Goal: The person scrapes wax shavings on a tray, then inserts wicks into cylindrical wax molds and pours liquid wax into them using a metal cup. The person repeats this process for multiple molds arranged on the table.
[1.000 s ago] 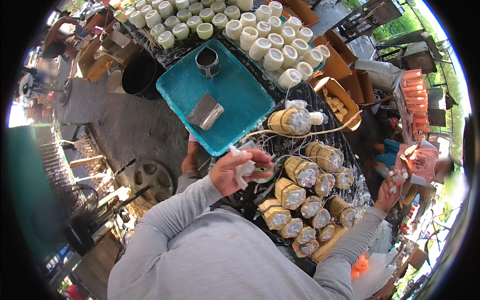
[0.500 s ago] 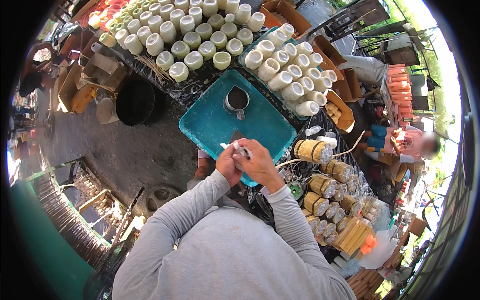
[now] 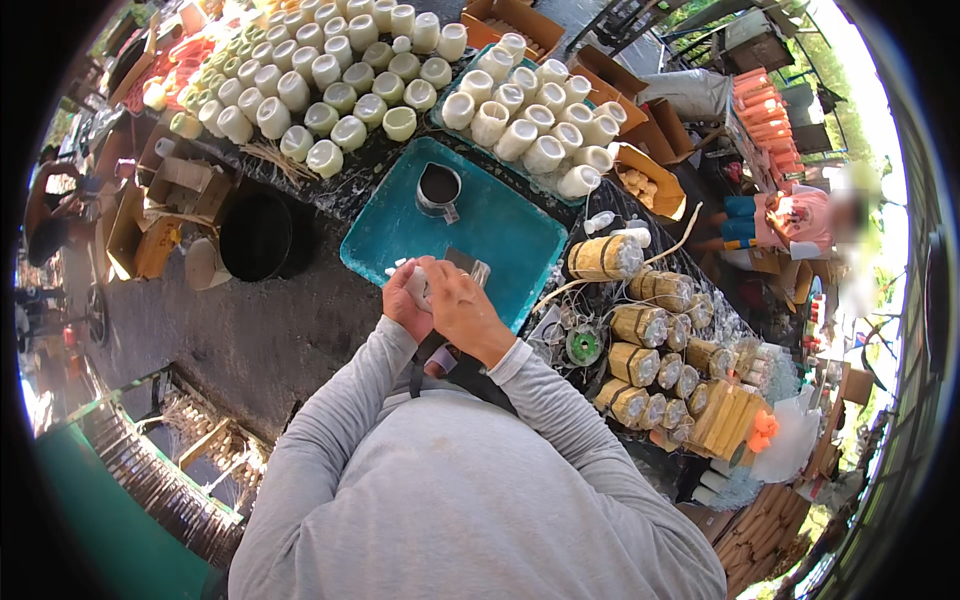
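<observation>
The left hand (image 3: 405, 305) grasped a small, irregular white piece (image 3: 420, 287) near the rectangular teal tray (image 3: 505, 225). The right hand (image 3: 465, 312) overlapped it, obscuring long axis and direction; the right fingers' grip was indeterminable.

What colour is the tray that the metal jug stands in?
The tray is teal, best seen in the head view.

Black-covered table (image 3: 345, 200) bears teal tray (image 3: 510, 230), pale cups (image 3: 271, 117), banded tan bundles (image 3: 600, 258), green spool (image 3: 584, 345).
</observation>
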The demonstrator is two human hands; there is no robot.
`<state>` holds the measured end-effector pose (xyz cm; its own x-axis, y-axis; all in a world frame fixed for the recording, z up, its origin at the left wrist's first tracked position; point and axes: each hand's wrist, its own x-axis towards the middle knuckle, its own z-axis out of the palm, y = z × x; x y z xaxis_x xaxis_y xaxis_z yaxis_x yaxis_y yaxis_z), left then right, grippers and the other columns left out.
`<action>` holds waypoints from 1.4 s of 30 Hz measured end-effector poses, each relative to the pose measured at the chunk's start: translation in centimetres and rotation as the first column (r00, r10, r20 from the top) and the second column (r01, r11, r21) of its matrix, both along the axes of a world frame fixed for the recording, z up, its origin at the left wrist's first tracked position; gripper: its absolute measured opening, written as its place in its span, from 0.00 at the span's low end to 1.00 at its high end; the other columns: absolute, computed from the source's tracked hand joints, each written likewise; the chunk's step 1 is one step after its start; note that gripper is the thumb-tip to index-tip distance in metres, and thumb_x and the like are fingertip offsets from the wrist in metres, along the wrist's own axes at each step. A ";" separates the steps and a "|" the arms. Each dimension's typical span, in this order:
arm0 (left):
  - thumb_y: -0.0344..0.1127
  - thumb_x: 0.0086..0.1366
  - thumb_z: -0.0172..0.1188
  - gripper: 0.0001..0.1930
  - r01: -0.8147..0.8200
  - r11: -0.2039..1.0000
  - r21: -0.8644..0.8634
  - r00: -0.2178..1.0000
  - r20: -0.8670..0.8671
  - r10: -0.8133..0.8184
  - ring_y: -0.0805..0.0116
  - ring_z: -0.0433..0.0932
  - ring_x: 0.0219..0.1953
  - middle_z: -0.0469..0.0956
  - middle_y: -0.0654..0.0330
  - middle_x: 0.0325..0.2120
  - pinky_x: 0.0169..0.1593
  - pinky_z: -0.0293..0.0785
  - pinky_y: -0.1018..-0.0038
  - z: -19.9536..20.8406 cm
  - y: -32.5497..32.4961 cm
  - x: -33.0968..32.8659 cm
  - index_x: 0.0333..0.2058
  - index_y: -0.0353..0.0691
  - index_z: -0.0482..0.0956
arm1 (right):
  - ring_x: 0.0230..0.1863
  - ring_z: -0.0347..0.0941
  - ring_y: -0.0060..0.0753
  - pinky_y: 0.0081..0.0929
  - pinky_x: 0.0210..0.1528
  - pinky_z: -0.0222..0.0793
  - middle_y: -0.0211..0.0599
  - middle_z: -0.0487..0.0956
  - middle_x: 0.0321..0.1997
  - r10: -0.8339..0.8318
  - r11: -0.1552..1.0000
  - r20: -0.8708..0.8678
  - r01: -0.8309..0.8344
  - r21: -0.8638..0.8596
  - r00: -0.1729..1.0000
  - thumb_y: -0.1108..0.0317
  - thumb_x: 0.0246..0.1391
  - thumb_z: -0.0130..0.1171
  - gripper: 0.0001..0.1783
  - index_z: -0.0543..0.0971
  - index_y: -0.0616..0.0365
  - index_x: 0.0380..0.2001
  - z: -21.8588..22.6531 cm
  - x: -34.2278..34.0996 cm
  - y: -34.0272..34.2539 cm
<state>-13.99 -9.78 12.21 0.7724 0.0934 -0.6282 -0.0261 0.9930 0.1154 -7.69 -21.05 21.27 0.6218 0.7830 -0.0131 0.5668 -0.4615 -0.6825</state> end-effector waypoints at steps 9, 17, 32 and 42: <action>0.42 0.72 0.56 0.15 0.090 0.996 0.014 0.991 0.096 -0.091 0.46 0.81 0.53 0.82 0.47 0.47 0.62 0.76 0.44 -2.0 5.2 1.7 0.49 0.38 0.79 | 0.48 0.82 0.33 0.33 0.48 0.83 0.40 0.80 0.51 -0.239 0.727 -0.896 0.680 0.091 0.375 0.78 0.65 0.60 0.25 0.70 0.60 0.64 -4.0 4.7 -2.7; 0.40 0.73 0.54 0.19 0.315 0.949 0.016 0.948 -0.038 -0.315 0.47 0.81 0.50 0.80 0.47 0.46 0.62 0.77 0.45 -3.4 14.9 4.9 0.56 0.34 0.74 | 0.45 0.83 0.37 0.33 0.49 0.80 0.43 0.82 0.50 -0.661 0.749 -0.348 0.560 -0.353 0.665 0.74 0.61 0.65 0.25 0.73 0.62 0.61 -13.1 9.2 -0.5; 0.25 0.69 0.57 0.17 -0.205 -0.286 0.936 0.810 -0.002 -0.586 0.38 0.71 0.67 0.74 0.42 0.62 0.68 0.68 0.54 8.5 16.1 9.5 0.56 0.30 0.78 | 0.52 0.81 0.51 0.52 0.64 0.75 0.46 0.84 0.47 0.584 0.308 -0.784 0.951 -0.024 -0.209 0.58 0.73 0.45 0.20 0.79 0.60 0.52 -2.9 9.4 16.9; 0.26 0.75 0.53 0.11 0.191 0.312 0.931 0.904 -0.043 -0.425 0.71 0.78 0.36 0.79 0.58 0.36 0.42 0.76 0.74 11.7 20.9 10.1 0.51 0.29 0.78 | 0.38 0.80 0.34 0.34 0.41 0.80 0.35 0.81 0.36 0.378 0.722 -0.736 0.677 -0.144 -0.561 0.54 0.73 0.49 0.17 0.79 0.55 0.40 -6.5 7.8 15.6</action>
<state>-3.93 11.14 23.95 0.9563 0.2348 -0.1745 0.1218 0.2226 0.9673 0.11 -5.42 14.79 0.1748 0.8083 -0.5623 -0.9558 0.2765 0.1003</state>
